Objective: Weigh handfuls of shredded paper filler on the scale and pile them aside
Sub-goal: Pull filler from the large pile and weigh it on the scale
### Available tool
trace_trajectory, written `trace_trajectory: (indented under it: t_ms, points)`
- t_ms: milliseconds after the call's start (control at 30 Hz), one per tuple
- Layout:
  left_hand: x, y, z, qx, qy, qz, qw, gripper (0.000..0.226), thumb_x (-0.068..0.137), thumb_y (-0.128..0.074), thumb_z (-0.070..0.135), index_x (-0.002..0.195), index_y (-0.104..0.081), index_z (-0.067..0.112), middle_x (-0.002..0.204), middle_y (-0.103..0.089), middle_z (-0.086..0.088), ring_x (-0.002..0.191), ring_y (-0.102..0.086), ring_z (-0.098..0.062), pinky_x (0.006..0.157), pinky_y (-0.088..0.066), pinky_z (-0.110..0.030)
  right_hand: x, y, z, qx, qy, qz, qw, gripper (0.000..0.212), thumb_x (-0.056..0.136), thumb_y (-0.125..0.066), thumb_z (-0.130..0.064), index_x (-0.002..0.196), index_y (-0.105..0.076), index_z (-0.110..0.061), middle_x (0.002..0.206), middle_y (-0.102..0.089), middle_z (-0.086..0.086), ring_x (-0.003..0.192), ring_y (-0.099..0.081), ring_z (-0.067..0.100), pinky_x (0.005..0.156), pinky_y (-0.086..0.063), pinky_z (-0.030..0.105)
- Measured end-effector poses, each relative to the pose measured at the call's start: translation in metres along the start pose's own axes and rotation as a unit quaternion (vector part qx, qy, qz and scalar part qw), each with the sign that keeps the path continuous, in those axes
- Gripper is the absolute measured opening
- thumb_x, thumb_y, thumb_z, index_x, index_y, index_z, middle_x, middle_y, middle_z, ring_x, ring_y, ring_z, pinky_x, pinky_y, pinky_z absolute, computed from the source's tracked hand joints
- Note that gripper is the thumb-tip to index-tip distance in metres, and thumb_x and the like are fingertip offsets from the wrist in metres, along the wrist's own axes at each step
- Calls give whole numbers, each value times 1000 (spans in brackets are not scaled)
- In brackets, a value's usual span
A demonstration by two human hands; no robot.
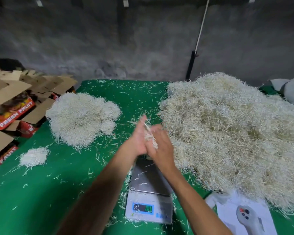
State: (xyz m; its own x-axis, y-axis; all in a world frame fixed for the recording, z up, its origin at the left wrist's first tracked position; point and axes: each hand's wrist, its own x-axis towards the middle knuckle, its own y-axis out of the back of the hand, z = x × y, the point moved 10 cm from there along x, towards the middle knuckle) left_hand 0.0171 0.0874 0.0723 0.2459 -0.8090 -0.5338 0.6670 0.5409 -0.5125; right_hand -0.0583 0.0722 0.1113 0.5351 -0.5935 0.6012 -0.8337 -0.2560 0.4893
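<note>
Hands (148, 138) around wispy paper shreds (150, 138)

Dim room, with soft light falling from above onto the green tabletop (41, 192); the wall (109, 48) behind stays murky. Shadows are faint. Both hands (149, 139) smear with motion blur. The scale (149, 199) display glows, unreadable. Wide-angle bending curves the edges, and the whole picture looks soft and compressed.
</note>
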Motion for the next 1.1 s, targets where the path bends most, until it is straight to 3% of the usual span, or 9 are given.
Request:
trace_trajectory:
  t_ms: [167, 300, 367, 433, 533, 633, 733, 933, 1100]
  points:
    - [5, 53, -40, 144, 0, 103, 984, 61, 107, -24, 57, 127, -64, 15, 138, -61, -10, 123, -57, -29, 111, -42, -49, -78, 10, 134, -31, -247, -74, 966, 61, 88, -50, -57, 114, -72, -7, 68, -72, 2, 48, -58, 13, 50, -42, 23]
    - [5, 100, -63, 75, 43, 125, 988, 61, 107, -25, 57, 128, -61, 11, 135, -62, -10, 122, -59, -30, 110, -44, -53, -125, 10, 189, 10, -440, -51, 896, 66, 97, -52, -54, 126, -62, 4, 47, -60, 2, 37, -50, 12, 47, -52, 29]
    - [9, 121, -78, -6, 56, 127, 990, 64, 106, -28, 57, 132, -59, 8, 132, -64, -14, 122, -59, -33, 109, -44, -53, -110, -9, 178, 60, -486, -69, 869, 57, 104, -40, -55, 114, -59, -1, 65, -66, 7, 58, -64, 20, 81, -62, 48]
    - [16, 137, -90, -85, 60, 141, 985, 65, 106, -29, 56, 134, -56, 4, 130, -63, -19, 122, -58, -36, 110, -43, -55, -72, -54, 135, 243, -525, -150, 802, 77, 105, -24, -63, 139, -45, 2, 130, -61, 28, 119, -64, 36, 115, -40, 61]
    - [27, 146, -94, -162, 42, 151, 974, 64, 106, -29, 54, 133, -55, 2, 128, -63, -21, 121, -58, -37, 108, -44, -54, 19, -83, 45, 463, -470, -194, 726, 80, 102, -17, -71, 162, -18, -18, 160, -33, 19, 138, -48, 43, 106, -47, 61]
    - [32, 141, -85, -179, 23, 140, 974, 63, 106, -30, 54, 127, -58, 2, 125, -65, -21, 114, -61, -36, 105, -46, -53, 78, -68, 17, 403, -421, -152, 799, 66, 103, -25, -65, 160, -21, -33, 162, -31, 7, 130, -52, 35, 93, -59, 50]
    - [36, 132, -71, -170, 4, 115, 979, 60, 107, -30, 53, 125, -58, 2, 126, -65, -20, 117, -61, -35, 109, -45, -52, 72, -57, 35, 317, -402, -140, 847, 56, 107, -29, -51, 148, -42, -14, 151, -47, 20, 126, -56, 41, 104, -51, 58]
    - [51, 117, -76, -116, 15, 105, 988, 56, 108, -32, 49, 125, -58, 3, 127, -66, -17, 117, -62, -34, 104, -48, -50, -12, -26, 131, 31, -356, -196, 913, 56, 108, -50, -29, 158, -31, -12, 154, -47, 13, 113, -65, 27, 110, -45, 41]
    - [71, 110, -107, -96, 46, 84, 991, 51, 108, -37, 45, 127, -58, 3, 128, -67, -15, 119, -62, -32, 104, -48, -49, -101, -7, 209, -301, -268, -386, 830, 39, 109, -38, -19, 148, -43, -13, 161, -34, 13, 134, -51, 33, 115, -40, 53]
